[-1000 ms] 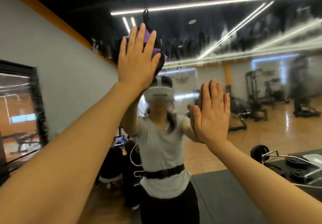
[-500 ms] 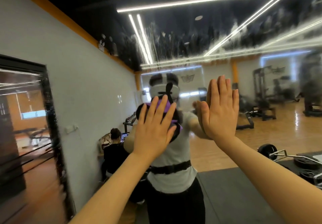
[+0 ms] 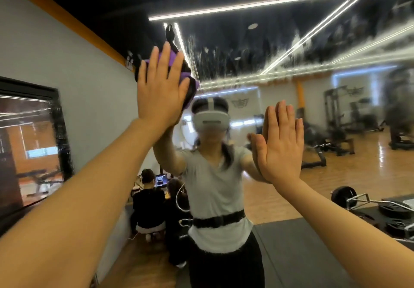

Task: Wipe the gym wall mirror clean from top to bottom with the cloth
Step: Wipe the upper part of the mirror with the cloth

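Note:
The wall mirror (image 3: 280, 45) fills the view and carries smeared streaks across its upper part. My left hand (image 3: 160, 86) presses a purple and black cloth (image 3: 190, 84) flat against the glass, high up left of centre, with fingers straight. Only the cloth's edges show around my palm. My right hand (image 3: 280, 144) lies flat on the mirror lower and to the right, fingers straight and together, holding nothing.
The mirror reflects me, a grey wall (image 3: 89, 86) on the left, seated people (image 3: 147, 198) low down, gym machines (image 3: 340, 126), a wooden floor and a dark mat (image 3: 291, 254) with weight plates (image 3: 394, 207).
My left hand and the cloth dropped to about chest height half a second ago and have now swept back up the glass. My right hand stayed flat in place.

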